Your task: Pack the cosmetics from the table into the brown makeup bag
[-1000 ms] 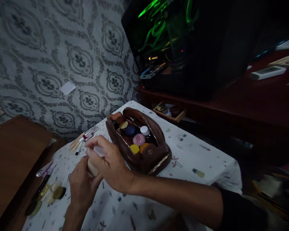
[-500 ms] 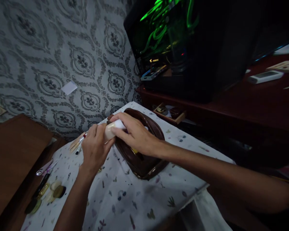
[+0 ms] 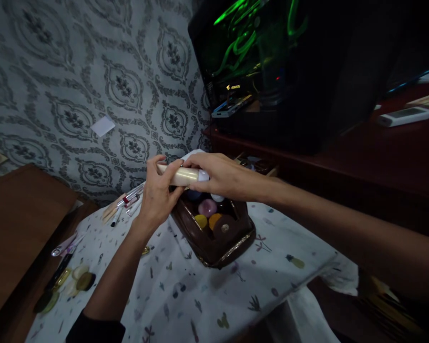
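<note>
Both of my hands hold a pale cream bottle (image 3: 184, 176) with a white cap, lying nearly level above a brown bag. My left hand (image 3: 159, 193) grips its left end, and my right hand (image 3: 221, 177) has its fingers round the capped right end. Below them the brown bag (image 3: 214, 247) lies unzipped on the patterned white cloth (image 3: 186, 305). Inside it show a pink round item (image 3: 207, 207), a yellow one (image 3: 200, 221), an orange one (image 3: 215, 220) and part of a white one. My right hand hides the bag's far end.
Brushes (image 3: 119, 207) lie left of the bag. Round compacts (image 3: 80, 278) and dark tubes sit at the cloth's left edge. Behind are a computer case (image 3: 243, 71) with green light, an open drawer (image 3: 271, 170) and a red-brown desk (image 3: 389, 157).
The bottle has risen and turned nearly level, with both hands moving up and slightly right. More of the bag's inside now shows.
</note>
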`<action>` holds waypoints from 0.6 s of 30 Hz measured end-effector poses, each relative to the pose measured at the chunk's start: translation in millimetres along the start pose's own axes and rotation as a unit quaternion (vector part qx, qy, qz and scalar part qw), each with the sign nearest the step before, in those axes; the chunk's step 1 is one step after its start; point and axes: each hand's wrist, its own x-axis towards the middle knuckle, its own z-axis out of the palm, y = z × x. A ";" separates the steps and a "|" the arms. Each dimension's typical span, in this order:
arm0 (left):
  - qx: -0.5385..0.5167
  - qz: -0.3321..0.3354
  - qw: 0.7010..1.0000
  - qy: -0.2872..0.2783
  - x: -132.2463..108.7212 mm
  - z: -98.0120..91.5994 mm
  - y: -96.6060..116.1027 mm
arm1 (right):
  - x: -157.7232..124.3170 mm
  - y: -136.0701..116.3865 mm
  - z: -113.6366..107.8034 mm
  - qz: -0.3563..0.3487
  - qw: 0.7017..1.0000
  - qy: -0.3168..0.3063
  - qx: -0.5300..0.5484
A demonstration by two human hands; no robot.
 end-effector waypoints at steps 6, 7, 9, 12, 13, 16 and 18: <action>-0.075 -0.033 0.997 -0.007 -1.4 4.3 -5.5 | 13.0 -6.1 -2.4 0.048 0.992 -0.079 -0.082; -0.097 -0.043 0.994 0.002 -2.0 5.3 -7.2 | 14.9 -5.5 -2.9 0.048 0.992 -0.083 -0.081; -0.142 -0.068 0.987 0.020 -3.9 7.0 -10.4 | 17.8 -3.1 -3.8 0.040 0.993 -0.082 -0.070; -0.229 -0.134 0.964 0.023 -8.2 8.0 -13.4 | 20.0 1.2 -3.9 0.046 0.995 -0.072 -0.045; -0.267 -0.162 0.950 0.015 -9.9 8.0 -14.0 | 20.5 2.7 -3.3 0.051 0.996 -0.067 -0.035; -0.368 -0.233 0.900 -0.014 -14.6 7.8 -16.8 | 21.3 7.4 0.2 0.067 0.997 -0.042 0.009; -0.404 -0.252 0.879 -0.035 -16.9 7.3 -19.4 | 21.8 10.3 3.3 0.077 0.996 -0.019 0.051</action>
